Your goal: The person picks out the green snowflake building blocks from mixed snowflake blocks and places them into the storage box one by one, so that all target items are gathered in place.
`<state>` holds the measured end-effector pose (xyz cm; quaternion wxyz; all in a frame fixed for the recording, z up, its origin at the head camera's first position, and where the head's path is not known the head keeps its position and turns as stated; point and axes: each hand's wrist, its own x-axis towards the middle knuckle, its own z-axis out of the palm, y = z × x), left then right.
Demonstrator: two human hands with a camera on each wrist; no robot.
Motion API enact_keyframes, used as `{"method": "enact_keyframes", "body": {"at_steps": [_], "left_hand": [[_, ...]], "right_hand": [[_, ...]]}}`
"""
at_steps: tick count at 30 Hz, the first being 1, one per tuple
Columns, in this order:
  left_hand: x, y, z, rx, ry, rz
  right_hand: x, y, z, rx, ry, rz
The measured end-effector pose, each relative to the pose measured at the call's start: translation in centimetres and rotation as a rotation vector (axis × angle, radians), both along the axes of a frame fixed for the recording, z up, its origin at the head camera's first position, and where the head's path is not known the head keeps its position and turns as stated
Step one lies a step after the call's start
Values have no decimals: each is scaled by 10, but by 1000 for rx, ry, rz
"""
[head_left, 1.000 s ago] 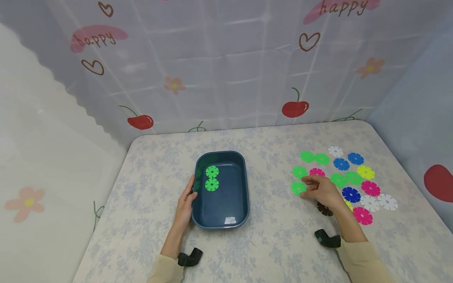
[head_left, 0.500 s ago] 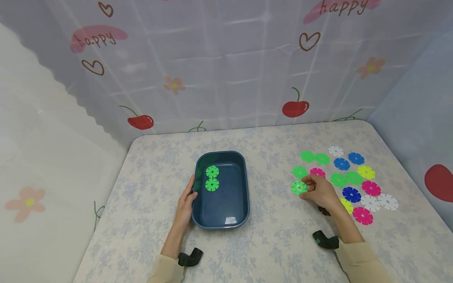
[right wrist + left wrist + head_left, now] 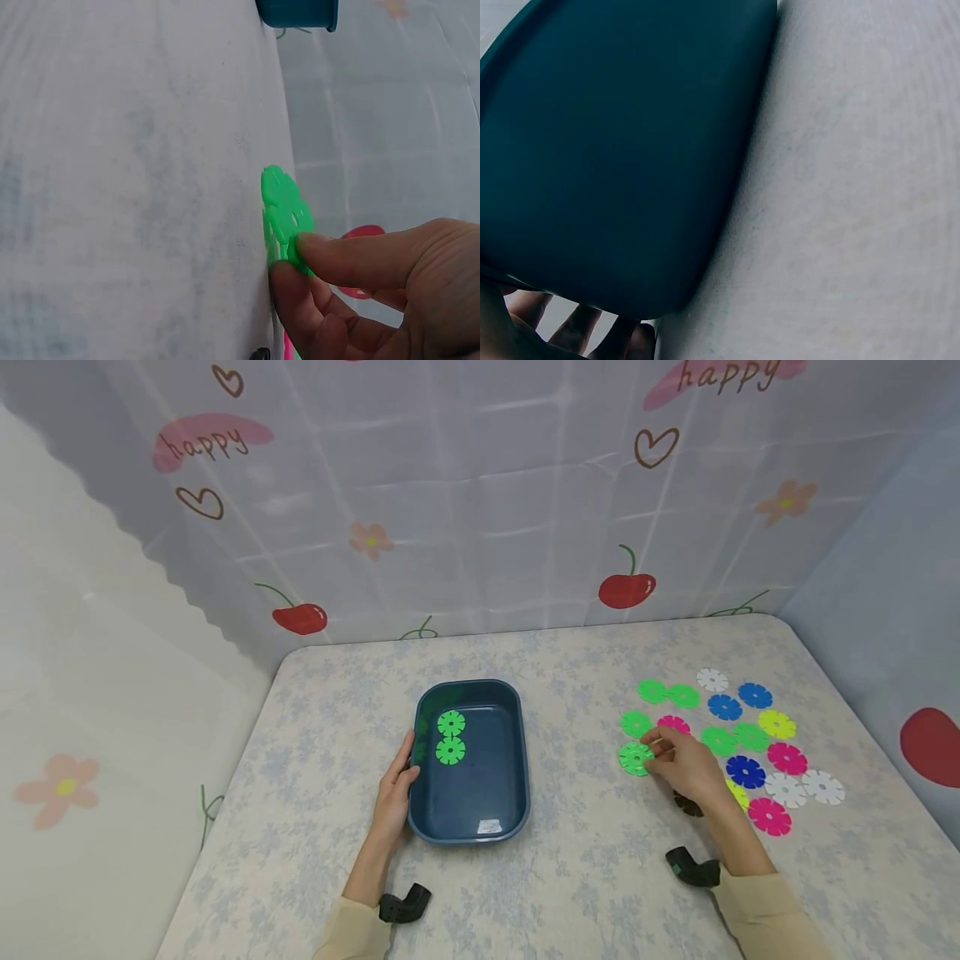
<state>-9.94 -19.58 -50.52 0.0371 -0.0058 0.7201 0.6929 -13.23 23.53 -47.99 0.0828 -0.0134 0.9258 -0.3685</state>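
Note:
My left hand (image 3: pixel 393 789) holds the left side of a dark blue rectangular tray (image 3: pixel 491 806), thumb at the rim and fingers along the outer wall. In the left wrist view, the tray's wall (image 3: pixel 622 165) fills much of the picture. Two joined green snowflake discs (image 3: pixel 450 750) lie inside the tray. On the right, my right hand (image 3: pixel 686 768) pinches a green snowflake disc (image 3: pixel 633 758) at its edge. The right wrist view shows this green disc (image 3: pixel 285 202) between thumb and finger, tilted close over the table. Another green disc (image 3: pixel 635 724) lies just behind it.
Several snowflake discs in green, pink, blue, yellow and white spread over the table's right side, including a pink disc (image 3: pixel 769 817) and a white disc (image 3: pixel 712 679). A brown disc (image 3: pixel 688 804) lies partly under my right wrist. A printed curtain (image 3: pixel 487 510) hangs behind the table.
My right fingers have closed on the near green disc, whose surface now looks glossier and tilted. My left hand and the tray have stayed in place.

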Motion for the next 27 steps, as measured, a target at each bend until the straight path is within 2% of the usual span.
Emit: {"method": "enact_keyframes", "body": {"at_steps": [4,12,27], "left_hand": [[0,-1,-1,-6,0,-1],[0,0,0,-16,3,3],[-1,0,0,-11,9,3]], "right_hand": [[0,2,1,-56,-13,-1],[0,4,1,-241,-89,-43],[-4,-10,19,-283,-32,-47]]}}
